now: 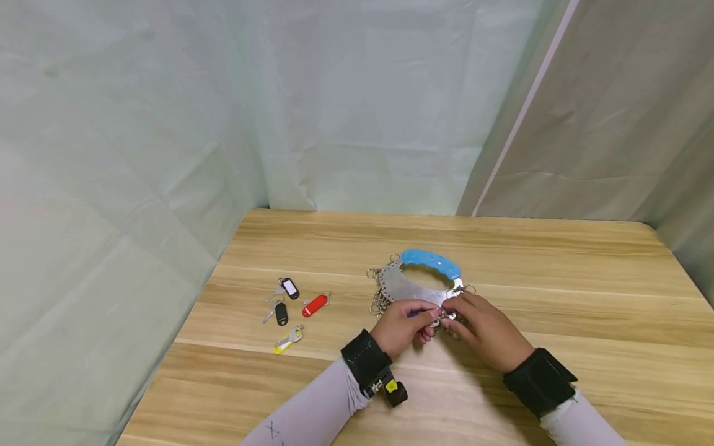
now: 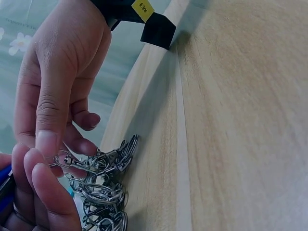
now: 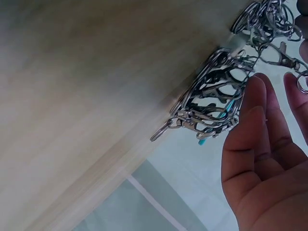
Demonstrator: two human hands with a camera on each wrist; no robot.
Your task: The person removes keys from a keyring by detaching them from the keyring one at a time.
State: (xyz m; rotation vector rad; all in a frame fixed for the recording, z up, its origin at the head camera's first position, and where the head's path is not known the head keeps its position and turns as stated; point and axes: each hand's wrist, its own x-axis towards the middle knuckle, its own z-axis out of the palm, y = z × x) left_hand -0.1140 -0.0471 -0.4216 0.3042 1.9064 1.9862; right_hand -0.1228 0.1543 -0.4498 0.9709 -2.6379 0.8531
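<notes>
A crescent-shaped metal key holder plate (image 1: 409,286) with a blue handle (image 1: 431,261) lies on the table, hung along its edge with small metal clips and split rings (image 2: 103,195). At its near edge both hands meet. My left hand (image 1: 398,328) holds a blue key tag (image 2: 6,188), mostly hidden by the fingers. My right hand (image 1: 488,328) pinches a small ring (image 2: 57,158) at the end of one metal clip (image 3: 284,60). The left fingertips (image 2: 50,185) are close beside that ring. Whether the tag touches the ring is hidden.
Left of the holder lie keys with tags: a black tag with a white label (image 1: 290,287), a black tag (image 1: 281,313), a red tag (image 1: 315,305) and a yellow tag (image 1: 284,345). The wooden table (image 1: 586,279) ends at a pale curtain (image 1: 368,124).
</notes>
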